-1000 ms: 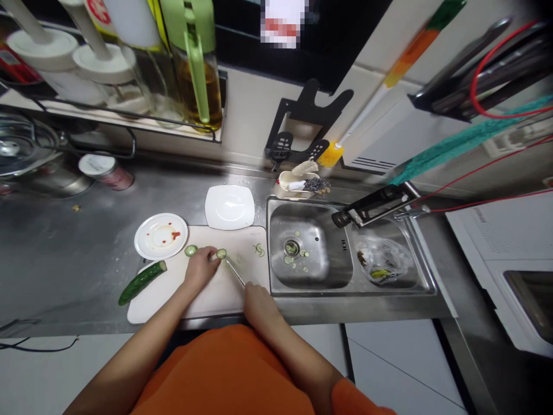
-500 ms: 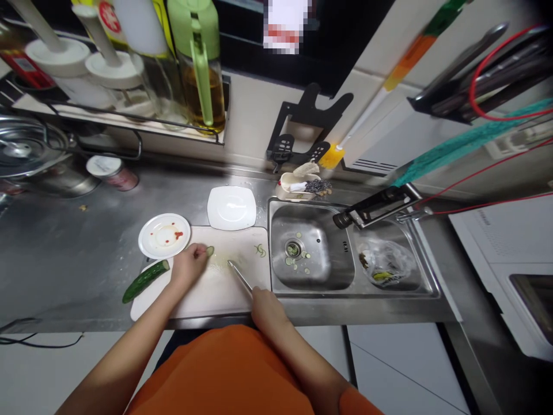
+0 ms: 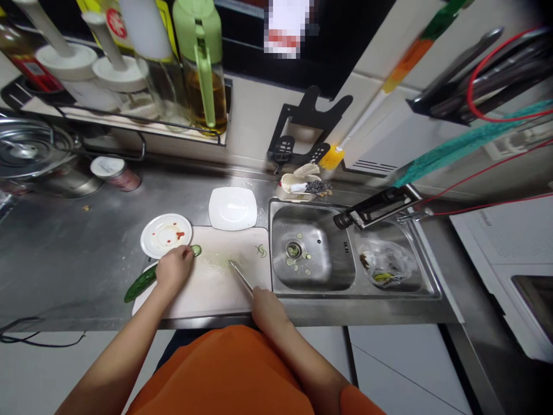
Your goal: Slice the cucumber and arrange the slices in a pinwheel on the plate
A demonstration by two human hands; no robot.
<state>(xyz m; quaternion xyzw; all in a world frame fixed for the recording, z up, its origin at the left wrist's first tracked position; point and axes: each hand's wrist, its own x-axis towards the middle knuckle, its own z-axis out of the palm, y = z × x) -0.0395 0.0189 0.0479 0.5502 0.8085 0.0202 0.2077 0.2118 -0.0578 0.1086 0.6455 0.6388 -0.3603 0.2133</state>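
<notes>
My left hand is closed at the left part of the white cutting board, its fingertips on a small cucumber piece. A dark green cucumber lies at the board's left edge, partly hidden behind that hand. My right hand is wrapped round the handle of a knife, whose blade points up and left over the middle of the board. Thin green peel strips lie near the board's right edge.
A plate with red bits and a clean square plate stand behind the board. To the right is a sink with pale slices inside, then a second basin holding a plastic bag. Bottles stand on a rack above.
My left hand has moved left across the board with the small cucumber piece and now covers the near end of the cucumber. My right hand and the knife have hardly moved.
</notes>
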